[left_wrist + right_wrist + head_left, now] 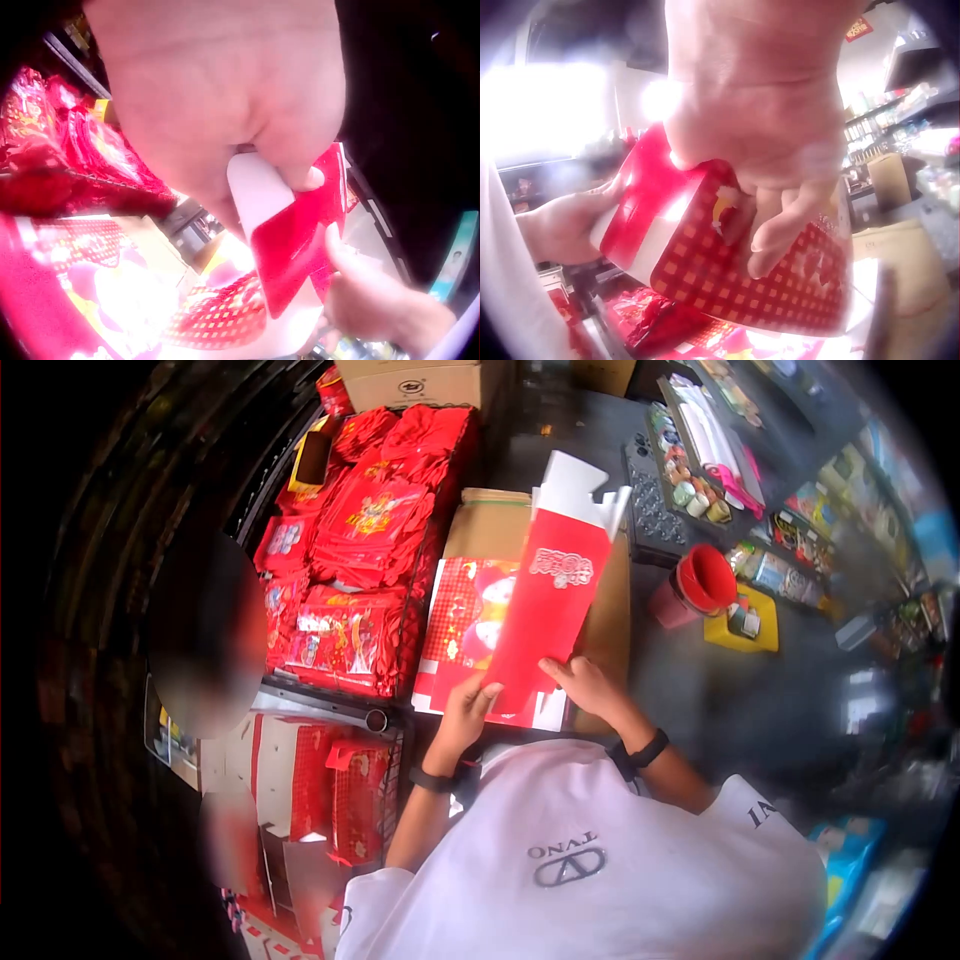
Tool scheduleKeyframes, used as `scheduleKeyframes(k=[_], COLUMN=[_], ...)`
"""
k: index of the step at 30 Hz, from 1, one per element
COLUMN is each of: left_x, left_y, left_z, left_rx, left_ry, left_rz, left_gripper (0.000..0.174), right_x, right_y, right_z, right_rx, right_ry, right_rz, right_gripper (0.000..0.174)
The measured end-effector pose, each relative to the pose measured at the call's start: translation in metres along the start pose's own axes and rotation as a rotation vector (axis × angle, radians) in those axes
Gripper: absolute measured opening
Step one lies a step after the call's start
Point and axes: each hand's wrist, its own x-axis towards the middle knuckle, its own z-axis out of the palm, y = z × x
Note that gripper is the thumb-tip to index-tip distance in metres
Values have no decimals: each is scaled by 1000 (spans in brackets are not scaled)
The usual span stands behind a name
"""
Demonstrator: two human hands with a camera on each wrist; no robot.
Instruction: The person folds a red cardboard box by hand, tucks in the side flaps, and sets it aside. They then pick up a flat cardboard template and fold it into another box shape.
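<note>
Both hands hold a red cardboard box [552,595] with white end flaps, tilted above a stack of printed red sheets [460,625]. The left hand [468,710] pinches its lower left edge; in the left wrist view that hand [232,97] has a white flap [255,187] between thumb and fingers. My right hand [590,685] grips the lower right side, thumb on the red face. In the right wrist view the right hand's fingers [772,232] curl against the checkered side [727,277] of the box.
A rack of red packets [375,510] stands to the left, above red and white boxes [290,780]. Brown cardboard [490,525] lies behind the sheets. To the right are a red bucket [706,580], a yellow container [742,630] and a tray of small rolls [690,485].
</note>
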Motion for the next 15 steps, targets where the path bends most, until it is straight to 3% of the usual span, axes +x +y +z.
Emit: scheduleKeyframes(k=[4, 8, 12, 13, 15], left_x=[6, 11, 28, 33, 42], left_y=[14, -22, -8, -6, -6], left_z=[5, -24, -7, -3, 3], left_rx=[-185, 58, -112, -163, -48], left_ry=[-147, -413, -65, -5, 30], left_rz=[-86, -108, -66, -145, -55], left_gripper=[24, 45, 54, 56, 56], right_x=[-16, -29, -33, -35, -34], right_y=[-13, -17, -20, -25, -20], right_z=[-11, -9, -12, -15, -6], right_rx=[40, -143, -108, -111, -148], right_ry=[-36, -22, 83, 88, 45], right_rz=[-91, -277, -459, -491, -509], right_gripper=[64, 59, 55, 54, 55])
